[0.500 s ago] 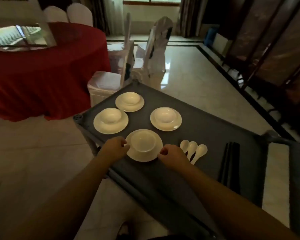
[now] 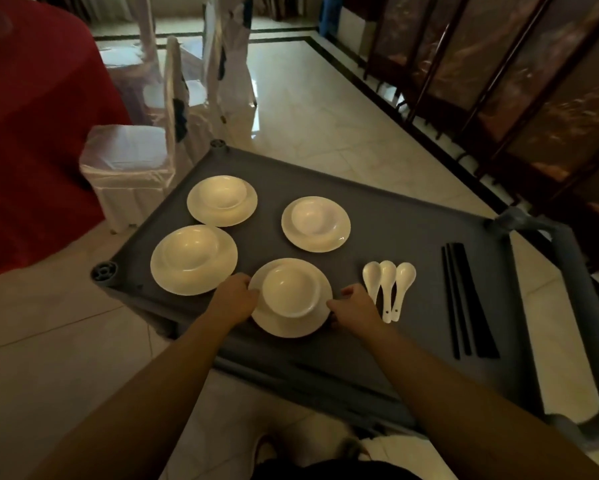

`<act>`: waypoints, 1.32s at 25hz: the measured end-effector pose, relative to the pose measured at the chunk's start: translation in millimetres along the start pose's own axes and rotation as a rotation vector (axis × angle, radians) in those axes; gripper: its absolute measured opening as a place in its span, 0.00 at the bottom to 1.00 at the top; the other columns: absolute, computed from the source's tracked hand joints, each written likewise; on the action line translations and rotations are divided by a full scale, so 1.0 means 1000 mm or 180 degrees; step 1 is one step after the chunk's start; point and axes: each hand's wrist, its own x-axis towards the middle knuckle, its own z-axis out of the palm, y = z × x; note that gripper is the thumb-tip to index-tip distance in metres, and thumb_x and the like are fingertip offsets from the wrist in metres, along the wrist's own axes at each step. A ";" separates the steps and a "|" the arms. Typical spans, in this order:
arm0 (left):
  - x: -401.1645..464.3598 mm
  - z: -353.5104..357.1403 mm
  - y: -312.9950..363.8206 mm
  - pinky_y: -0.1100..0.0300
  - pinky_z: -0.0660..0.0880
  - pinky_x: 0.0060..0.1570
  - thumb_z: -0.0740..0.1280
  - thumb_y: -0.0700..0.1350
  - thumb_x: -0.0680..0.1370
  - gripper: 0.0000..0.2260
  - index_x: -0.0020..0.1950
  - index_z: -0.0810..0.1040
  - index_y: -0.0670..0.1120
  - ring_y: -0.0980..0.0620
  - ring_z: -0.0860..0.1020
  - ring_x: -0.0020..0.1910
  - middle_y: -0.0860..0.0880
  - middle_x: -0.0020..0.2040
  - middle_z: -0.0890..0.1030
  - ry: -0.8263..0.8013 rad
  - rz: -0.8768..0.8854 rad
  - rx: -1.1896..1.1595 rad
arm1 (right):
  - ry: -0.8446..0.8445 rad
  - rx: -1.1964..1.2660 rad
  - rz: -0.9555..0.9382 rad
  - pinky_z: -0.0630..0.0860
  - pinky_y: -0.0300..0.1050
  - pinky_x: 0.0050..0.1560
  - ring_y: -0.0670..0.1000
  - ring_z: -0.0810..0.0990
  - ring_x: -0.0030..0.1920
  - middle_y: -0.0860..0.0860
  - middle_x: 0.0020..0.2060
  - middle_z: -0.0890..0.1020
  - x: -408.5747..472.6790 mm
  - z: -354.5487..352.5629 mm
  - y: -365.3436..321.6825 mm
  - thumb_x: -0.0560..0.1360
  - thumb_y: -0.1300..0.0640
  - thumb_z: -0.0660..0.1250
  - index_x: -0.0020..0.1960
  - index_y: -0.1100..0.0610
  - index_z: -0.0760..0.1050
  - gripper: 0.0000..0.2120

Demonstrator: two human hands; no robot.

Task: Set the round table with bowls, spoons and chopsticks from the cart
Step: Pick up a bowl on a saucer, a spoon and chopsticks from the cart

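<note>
Closer in on the cart [image 2: 412,237] than half a second back, hands unmoved on the same saucer. Left hand [image 2: 234,299] curled onto the near saucer's [image 2: 291,327] left rim, right hand [image 2: 351,306] pinching its right rim, bowl [image 2: 289,289] seated between them. Three spoons [image 2: 388,285] just right of the right hand, chopsticks [image 2: 464,299] farther right. Glazed china, probably slick and breakable; bowl loose on the saucer, so best lifted level by opposite rims. Red round surface [image 2: 31,116] beyond the left hand.
</note>
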 end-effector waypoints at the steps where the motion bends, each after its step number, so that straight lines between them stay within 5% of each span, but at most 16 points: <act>1: 0.003 0.001 0.000 0.51 0.74 0.58 0.66 0.46 0.81 0.15 0.67 0.76 0.44 0.45 0.78 0.59 0.44 0.61 0.80 -0.0052 -0.0010 -0.0052 | -0.0079 0.0134 0.0142 0.84 0.49 0.40 0.55 0.84 0.44 0.57 0.56 0.80 0.001 0.002 -0.001 0.75 0.60 0.71 0.66 0.56 0.69 0.22; 10: 0.011 0.002 0.013 0.48 0.77 0.62 0.68 0.42 0.79 0.15 0.66 0.77 0.46 0.46 0.79 0.59 0.45 0.61 0.81 -0.0182 -0.0183 -0.0615 | -0.0229 0.0189 -0.0007 0.83 0.54 0.53 0.55 0.83 0.50 0.56 0.57 0.81 0.016 -0.011 -0.005 0.77 0.66 0.66 0.66 0.58 0.75 0.17; 12: 0.012 -0.003 0.022 0.49 0.80 0.55 0.69 0.43 0.79 0.14 0.65 0.76 0.48 0.47 0.79 0.56 0.46 0.60 0.80 -0.0260 -0.0244 -0.0925 | -0.0139 0.0285 -0.0122 0.83 0.55 0.54 0.56 0.83 0.52 0.56 0.56 0.82 0.018 -0.023 -0.011 0.77 0.66 0.66 0.65 0.59 0.75 0.17; 15: 0.014 -0.009 0.036 0.54 0.80 0.43 0.69 0.42 0.78 0.15 0.64 0.74 0.51 0.45 0.78 0.58 0.47 0.61 0.78 -0.0531 -0.0415 -0.1668 | -0.0140 0.0553 -0.0259 0.84 0.46 0.42 0.53 0.82 0.49 0.52 0.51 0.82 0.017 -0.043 -0.024 0.77 0.67 0.65 0.63 0.57 0.76 0.16; 20: 0.018 -0.007 0.046 0.40 0.82 0.53 0.70 0.39 0.77 0.19 0.66 0.73 0.54 0.39 0.80 0.61 0.44 0.66 0.78 -0.1160 -0.0476 -0.2897 | -0.0096 0.0645 -0.0449 0.83 0.41 0.38 0.51 0.83 0.49 0.47 0.47 0.82 0.018 -0.073 -0.039 0.79 0.64 0.66 0.58 0.51 0.77 0.11; 25: 0.019 0.001 0.056 0.41 0.83 0.48 0.68 0.39 0.78 0.17 0.61 0.78 0.59 0.38 0.81 0.60 0.45 0.64 0.80 -0.1244 -0.0337 -0.3390 | 0.0296 0.0807 -0.0297 0.84 0.43 0.35 0.53 0.86 0.43 0.52 0.47 0.84 0.023 -0.087 -0.037 0.82 0.55 0.65 0.53 0.53 0.79 0.05; 28: 0.017 0.001 0.058 0.43 0.83 0.46 0.68 0.38 0.78 0.17 0.60 0.78 0.60 0.39 0.82 0.59 0.45 0.64 0.80 -0.1246 -0.0292 -0.3499 | 0.0769 -0.0184 0.0039 0.84 0.46 0.36 0.53 0.86 0.37 0.54 0.41 0.84 0.030 -0.086 -0.018 0.82 0.51 0.63 0.51 0.56 0.77 0.09; 33: 0.013 -0.004 0.052 0.43 0.83 0.45 0.70 0.40 0.75 0.18 0.60 0.79 0.60 0.41 0.85 0.54 0.45 0.64 0.80 -0.1205 -0.0233 -0.3528 | 0.0729 -0.1498 0.0406 0.80 0.43 0.34 0.49 0.82 0.37 0.51 0.37 0.81 0.038 -0.068 0.019 0.79 0.49 0.68 0.50 0.59 0.79 0.12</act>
